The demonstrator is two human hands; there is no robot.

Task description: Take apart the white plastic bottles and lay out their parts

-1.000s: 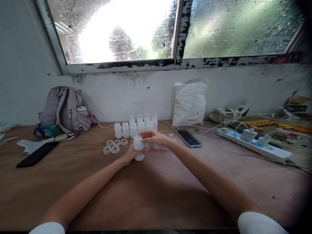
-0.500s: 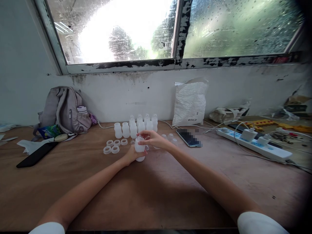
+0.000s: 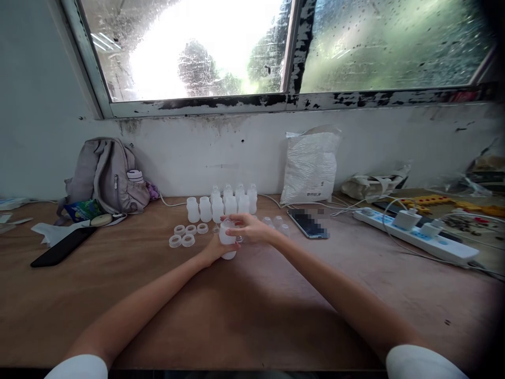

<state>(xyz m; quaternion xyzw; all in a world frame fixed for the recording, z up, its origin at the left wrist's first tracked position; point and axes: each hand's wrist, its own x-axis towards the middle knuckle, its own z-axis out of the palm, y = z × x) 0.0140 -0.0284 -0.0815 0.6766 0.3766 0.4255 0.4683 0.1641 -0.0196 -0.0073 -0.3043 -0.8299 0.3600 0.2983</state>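
A frosted white baby bottle (image 3: 228,238) stands upright, or nearly so, low over the wooden table in front of me. My left hand (image 3: 213,250) is wrapped round its body from the left. From the right, my right hand (image 3: 253,229) grips the bottle's top between thumb and fingers; what exactly sits under the fingertips is hidden. Left of the hands lie several translucent screw rings (image 3: 188,240). Behind them, a row of similar white bottles (image 3: 205,209) stands near the wall, some topped with clear domed tips. Clear dome-shaped caps (image 3: 283,229) sit right of my right hand, partly covered by it.
A phone (image 3: 307,223) lies right of the caps, with a white power strip (image 3: 418,236) and cables farther right. A white plastic package (image 3: 310,166) leans on the wall. On the left are a grey backpack (image 3: 104,179) and a black flat case (image 3: 63,247).
The view has shifted slightly, so everything sits a little farther right. Both hands stay on the bottle; the right fingers have moved slightly at its top.
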